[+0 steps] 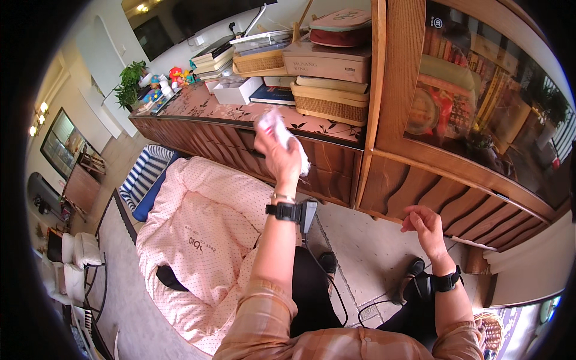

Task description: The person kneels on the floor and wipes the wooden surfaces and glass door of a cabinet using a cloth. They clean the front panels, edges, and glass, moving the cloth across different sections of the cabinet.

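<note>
A crumpled white cloth [294, 144] with a red mark is in my left hand [281, 155], which is raised at the front edge of a wooden cabinet [202, 135]. The cloth's upper end overlaps the floral top cover [216, 108] in view; whether it touches cannot be told. My right hand [422, 225] hangs before the wavy-fronted lower doors of the glass cabinet [477, 31], fingers loosely curled, with nothing visible in it. Both wrists wear black straps.
Woven baskets [330, 105], a pink box [326, 60], books and small toys stand on the cabinet. A pink padded pet bed [202, 216] and a blue striped bed [146, 173] lie on the floor at left. A cable hangs by my legs.
</note>
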`<act>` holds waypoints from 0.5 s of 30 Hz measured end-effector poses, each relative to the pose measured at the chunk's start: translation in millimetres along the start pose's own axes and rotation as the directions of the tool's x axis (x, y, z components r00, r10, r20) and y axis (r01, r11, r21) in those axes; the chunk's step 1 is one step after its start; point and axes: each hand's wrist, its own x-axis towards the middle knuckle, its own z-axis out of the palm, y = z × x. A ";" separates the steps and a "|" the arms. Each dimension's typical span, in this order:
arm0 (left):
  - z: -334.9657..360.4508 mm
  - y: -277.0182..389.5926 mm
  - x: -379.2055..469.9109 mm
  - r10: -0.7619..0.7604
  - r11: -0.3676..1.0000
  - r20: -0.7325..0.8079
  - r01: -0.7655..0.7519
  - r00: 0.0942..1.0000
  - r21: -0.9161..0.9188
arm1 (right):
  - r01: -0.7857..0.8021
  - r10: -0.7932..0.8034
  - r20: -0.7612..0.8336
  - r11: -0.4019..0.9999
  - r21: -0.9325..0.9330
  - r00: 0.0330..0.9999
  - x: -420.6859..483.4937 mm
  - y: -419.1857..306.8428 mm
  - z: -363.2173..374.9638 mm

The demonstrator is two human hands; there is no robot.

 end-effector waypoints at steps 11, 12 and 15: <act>42.8 -22.7 -10.3 0.268 0.924 0.034 -0.267 0.963 0.274 | -0.079 0.100 0.126 0.983 -0.166 0.987 1.0 -2.5 13.4; 50.2 -25.5 -12.6 0.273 0.932 -0.048 -0.252 0.961 0.261 | -0.056 0.084 0.140 0.979 -0.195 0.987 -1.8 -2.9 13.9; 69.7 -33.1 -20.2 0.176 0.975 -0.193 -0.144 0.965 0.168 | -0.037 0.098 0.192 0.954 -0.298 0.976 -9.0 -2.9 11.3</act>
